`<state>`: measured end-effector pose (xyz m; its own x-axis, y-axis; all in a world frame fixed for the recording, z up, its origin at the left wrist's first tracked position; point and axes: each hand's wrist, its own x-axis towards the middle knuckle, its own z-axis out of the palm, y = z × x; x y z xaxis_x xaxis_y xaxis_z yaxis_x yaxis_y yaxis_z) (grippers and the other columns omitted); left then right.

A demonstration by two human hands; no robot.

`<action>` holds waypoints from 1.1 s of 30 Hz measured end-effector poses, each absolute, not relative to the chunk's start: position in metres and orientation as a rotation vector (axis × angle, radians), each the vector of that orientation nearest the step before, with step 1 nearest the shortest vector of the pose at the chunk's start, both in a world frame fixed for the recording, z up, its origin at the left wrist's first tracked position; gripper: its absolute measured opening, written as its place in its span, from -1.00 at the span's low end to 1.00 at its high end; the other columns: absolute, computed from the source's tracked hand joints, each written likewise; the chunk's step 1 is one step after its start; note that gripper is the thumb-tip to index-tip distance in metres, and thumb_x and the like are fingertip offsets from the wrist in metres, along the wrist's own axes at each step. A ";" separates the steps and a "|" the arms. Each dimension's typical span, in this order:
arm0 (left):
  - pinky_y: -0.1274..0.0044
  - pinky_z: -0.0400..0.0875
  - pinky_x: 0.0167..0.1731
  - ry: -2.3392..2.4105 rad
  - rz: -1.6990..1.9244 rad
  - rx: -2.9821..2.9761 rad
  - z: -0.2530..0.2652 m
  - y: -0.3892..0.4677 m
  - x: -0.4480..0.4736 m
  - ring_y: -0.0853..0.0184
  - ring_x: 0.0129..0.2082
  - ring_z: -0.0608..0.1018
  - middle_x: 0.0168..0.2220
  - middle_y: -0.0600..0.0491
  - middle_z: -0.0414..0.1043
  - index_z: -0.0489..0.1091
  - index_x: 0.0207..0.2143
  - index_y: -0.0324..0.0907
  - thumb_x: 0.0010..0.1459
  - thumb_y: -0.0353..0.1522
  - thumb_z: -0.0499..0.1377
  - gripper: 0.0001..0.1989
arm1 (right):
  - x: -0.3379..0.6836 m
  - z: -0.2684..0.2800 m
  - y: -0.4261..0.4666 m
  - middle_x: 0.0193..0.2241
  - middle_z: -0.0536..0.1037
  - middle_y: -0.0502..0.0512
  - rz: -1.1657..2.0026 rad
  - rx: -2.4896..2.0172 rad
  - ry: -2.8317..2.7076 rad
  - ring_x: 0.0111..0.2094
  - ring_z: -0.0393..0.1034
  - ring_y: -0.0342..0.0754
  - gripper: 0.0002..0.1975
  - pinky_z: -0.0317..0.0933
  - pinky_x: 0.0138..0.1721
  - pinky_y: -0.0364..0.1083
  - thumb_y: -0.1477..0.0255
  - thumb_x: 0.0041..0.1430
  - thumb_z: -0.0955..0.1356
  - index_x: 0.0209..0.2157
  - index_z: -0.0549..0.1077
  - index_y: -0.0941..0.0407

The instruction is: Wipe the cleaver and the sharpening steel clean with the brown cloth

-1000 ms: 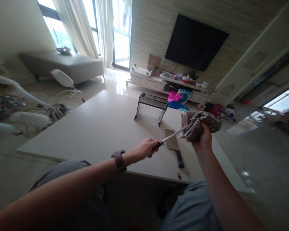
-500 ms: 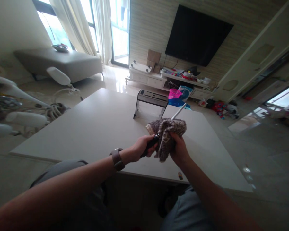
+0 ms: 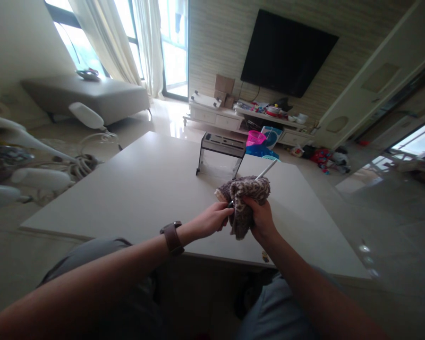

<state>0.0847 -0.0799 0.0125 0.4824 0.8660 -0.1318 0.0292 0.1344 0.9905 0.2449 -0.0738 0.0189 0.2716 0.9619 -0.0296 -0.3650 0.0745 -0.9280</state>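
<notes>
While left fingers (image 3: 223, 211) grip a dark handle (image 3: 230, 204) | right fingers (image 3: 252, 203) clasp patterned cloth (image 3: 248, 190) around the pale rod (image 3: 267, 169)

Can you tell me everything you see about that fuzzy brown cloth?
The cloth is mottled brown and cream and looks thick and fluffy, with a paler edge at its left end. It's folded and bunched around a pale rod, whose tip sticks out the far side. The right hand grips it, thumb on top; the left hand is close by its near left side. It seems held above the table.
</notes>
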 end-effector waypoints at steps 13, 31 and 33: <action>0.56 0.10 -0.63 0.919 0.739 1.310 0.011 -0.084 0.081 0.45 -0.65 0.22 -0.63 0.21 0.17 0.28 -0.45 -0.16 0.11 -0.28 0.11 -0.85 | 0.244 0.020 -0.073 -0.45 0.65 0.00 1.273 -1.000 -0.723 -0.49 0.50 -0.05 -0.65 0.43 -0.41 -0.07 0.38 -0.20 0.59 -0.31 0.56 0.13; 0.47 0.34 -0.24 1.036 0.765 1.719 0.009 -0.086 0.084 0.25 -0.27 0.48 -0.24 -0.03 0.55 0.47 -0.25 -0.25 0.13 -0.38 0.10 -0.80 | 0.247 0.015 -0.076 -0.42 0.67 0.00 1.172 -1.079 -0.716 -0.41 0.53 -0.03 -0.59 0.42 -0.33 -0.07 0.43 -0.30 0.61 -0.30 0.58 0.15; 0.47 0.32 -0.23 1.019 0.779 1.736 0.012 -0.085 0.086 0.26 -0.27 0.47 -0.25 -0.01 0.54 0.47 -0.24 -0.25 0.14 -0.37 0.10 -0.80 | 0.250 0.020 -0.072 -0.43 0.67 -0.01 1.136 -1.054 -0.700 -0.43 0.52 -0.05 -0.62 0.42 -0.35 -0.08 0.45 -0.29 0.59 -0.32 0.58 0.15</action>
